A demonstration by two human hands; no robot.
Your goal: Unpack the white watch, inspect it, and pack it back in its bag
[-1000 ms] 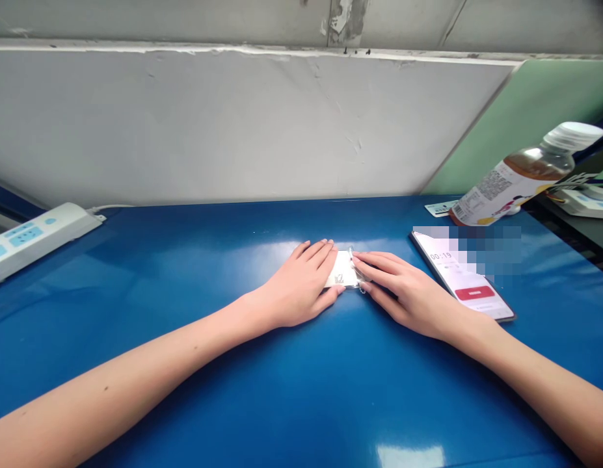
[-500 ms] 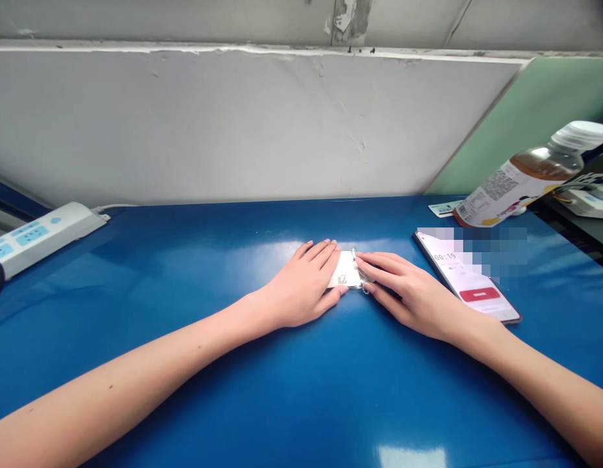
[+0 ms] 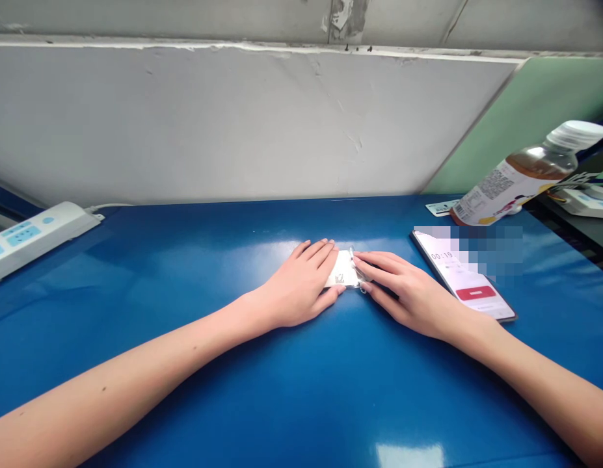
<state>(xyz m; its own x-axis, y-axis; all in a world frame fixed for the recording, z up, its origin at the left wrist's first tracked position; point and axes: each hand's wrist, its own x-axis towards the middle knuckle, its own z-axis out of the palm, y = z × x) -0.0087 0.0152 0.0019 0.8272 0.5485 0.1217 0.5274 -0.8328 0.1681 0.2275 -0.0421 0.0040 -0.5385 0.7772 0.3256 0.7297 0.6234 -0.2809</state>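
A small white card with a dark printed patch [image 3: 339, 278] lies flat on the blue table in what looks like a clear plastic bag [image 3: 350, 286]. My left hand [image 3: 301, 283] rests flat over the card's left part, fingers stretched out and thumb along its near edge. At the right end of the bag, my right hand [image 3: 401, 286] has its fingertips and thumb on the crinkled clear plastic. The card's left side is hidden under my left hand, and the bag's right end is partly covered by my right fingers.
A phone [image 3: 477, 305] with a lit screen lies just beyond my right wrist. Behind it stand a drink bottle [image 3: 516, 175] and a small card [image 3: 438, 208]. At far left is a white power strip [image 3: 42, 237]. A pale wall panel [image 3: 242, 123] backs the blue table [image 3: 281, 403].
The whole view has shifted very slightly, with things sitting a little further left. Both hands keep their places on the card and the bag.
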